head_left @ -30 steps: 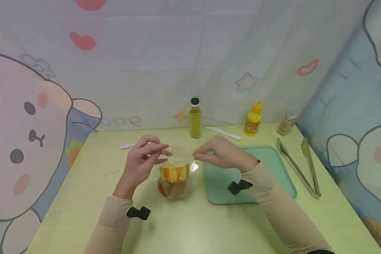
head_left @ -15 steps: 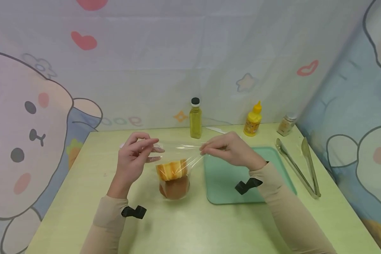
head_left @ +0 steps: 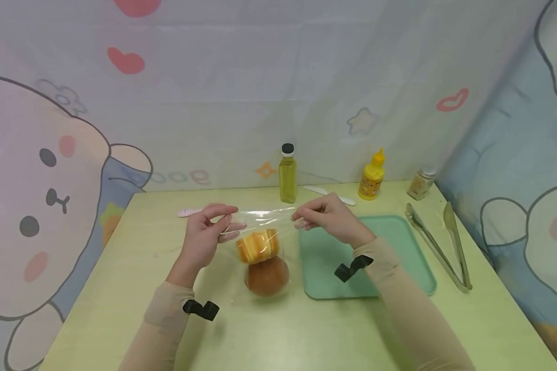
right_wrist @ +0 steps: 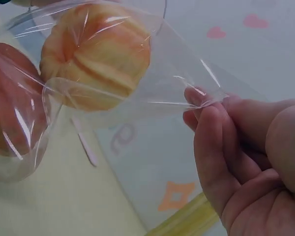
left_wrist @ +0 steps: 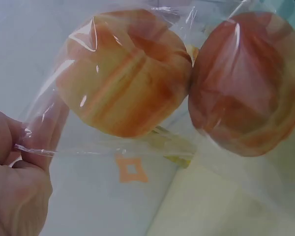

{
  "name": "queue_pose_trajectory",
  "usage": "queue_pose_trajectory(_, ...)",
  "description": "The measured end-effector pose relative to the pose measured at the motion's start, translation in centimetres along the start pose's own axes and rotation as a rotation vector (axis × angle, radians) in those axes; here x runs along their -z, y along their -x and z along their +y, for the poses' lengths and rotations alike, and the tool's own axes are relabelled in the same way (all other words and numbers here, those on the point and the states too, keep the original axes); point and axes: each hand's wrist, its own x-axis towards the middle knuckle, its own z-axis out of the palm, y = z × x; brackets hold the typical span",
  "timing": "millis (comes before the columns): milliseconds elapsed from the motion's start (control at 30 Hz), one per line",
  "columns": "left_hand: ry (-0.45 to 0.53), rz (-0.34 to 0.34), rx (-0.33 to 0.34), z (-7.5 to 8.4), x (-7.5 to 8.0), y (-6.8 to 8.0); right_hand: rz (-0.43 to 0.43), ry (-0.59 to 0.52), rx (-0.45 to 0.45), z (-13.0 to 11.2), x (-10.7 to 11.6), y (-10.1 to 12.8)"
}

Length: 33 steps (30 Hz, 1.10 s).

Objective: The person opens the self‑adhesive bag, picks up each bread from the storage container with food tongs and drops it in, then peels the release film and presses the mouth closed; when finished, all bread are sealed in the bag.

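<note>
A clear plastic bag [head_left: 285, 239] hangs between my two hands, its top edge stretched across. Inside it are two breads: a yellow striped bun [head_left: 258, 246] above and a round brown bun [head_left: 267, 276] below. My left hand [head_left: 204, 232] pinches the bag's left upper corner between thumb and fingers, as the left wrist view shows at the gathered film [left_wrist: 34, 147]. On the other side my right hand [head_left: 329, 216] pinches the right upper corner, where the film bunches at the fingertips [right_wrist: 201, 101].
A green tray [head_left: 325, 286] lies right of the bag, with metal tongs [head_left: 438, 252] beyond it. Along the back stand an oil bottle [head_left: 288, 178], a yellow squeeze bottle [head_left: 372, 178] and a small jar [head_left: 421, 184]. A white plastic knife [head_left: 329, 195] lies between the bottles.
The right hand moved out to the right and then slightly back, the left likewise shifted left and returned. The bag's top edge is now stretched straighter, and the buns swung a little right.
</note>
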Motion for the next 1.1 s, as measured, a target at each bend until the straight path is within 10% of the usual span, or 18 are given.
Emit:
queue_pose_trajectory(300, 0.017, -0.021, 0.218, -3.3, 0.9, -2.1, 0.012, -0.034, -0.170, 3.2, -0.5, -1.6)
queue_pose_trajectory(700, -0.248, 0.017, 0.205, -6.1, 1.6, -4.5, 0.142, 0.381, -0.188, 5.5, -2.0, -3.5)
queue_pose_trajectory(1100, -0.549, -0.070, 0.249, -8.0, 2.5, -4.5, 0.044, 0.604, -0.203, 6.3, -2.8, -3.3)
